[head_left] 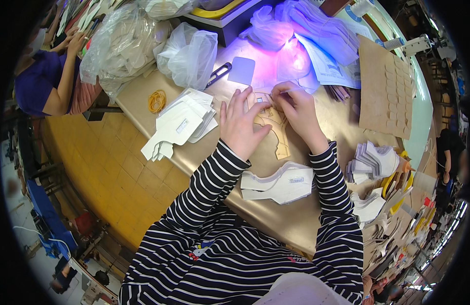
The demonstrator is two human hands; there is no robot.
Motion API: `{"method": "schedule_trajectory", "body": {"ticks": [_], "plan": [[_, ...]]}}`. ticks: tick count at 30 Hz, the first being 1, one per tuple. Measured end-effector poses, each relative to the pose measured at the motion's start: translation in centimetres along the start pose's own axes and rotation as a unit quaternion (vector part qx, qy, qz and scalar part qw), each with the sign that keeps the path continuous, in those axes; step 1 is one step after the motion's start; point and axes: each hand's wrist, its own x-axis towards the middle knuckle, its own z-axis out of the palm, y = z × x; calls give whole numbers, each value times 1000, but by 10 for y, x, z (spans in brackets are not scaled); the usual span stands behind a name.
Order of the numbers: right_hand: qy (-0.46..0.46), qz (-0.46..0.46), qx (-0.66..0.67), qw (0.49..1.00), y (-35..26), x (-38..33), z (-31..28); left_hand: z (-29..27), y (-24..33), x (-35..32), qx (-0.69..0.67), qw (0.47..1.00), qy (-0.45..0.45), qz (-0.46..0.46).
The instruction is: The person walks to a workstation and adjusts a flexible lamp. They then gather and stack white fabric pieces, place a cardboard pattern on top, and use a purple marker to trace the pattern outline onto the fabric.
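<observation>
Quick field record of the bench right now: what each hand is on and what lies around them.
left hand: flat on the tan cut piece, fingers spread
right hand: pinching at the piece's upper end
left of hands: stack of white cut pieces, yellow rubber bands
near the body: white padded pieces
surface: brown table

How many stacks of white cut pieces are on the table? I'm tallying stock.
3: one stack beside the left hand, one between the forearms, one right; clutter may hide more.
</observation>
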Motion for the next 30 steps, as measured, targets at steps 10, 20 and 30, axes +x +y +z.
{"method": "schedule_trajectory", "body": {"ticks": [10,20,30], "plan": [[21,52,37,998,5,-12,-9,0,0,0,3,1000,-1,-1],[13,-26,-37,999,1,-12,-10,0,0,0,4,1000,-9,-6],[25,-8,-8,1000,-6,-12,-8,0,0,0,-1,1000,-6,-3]]}}
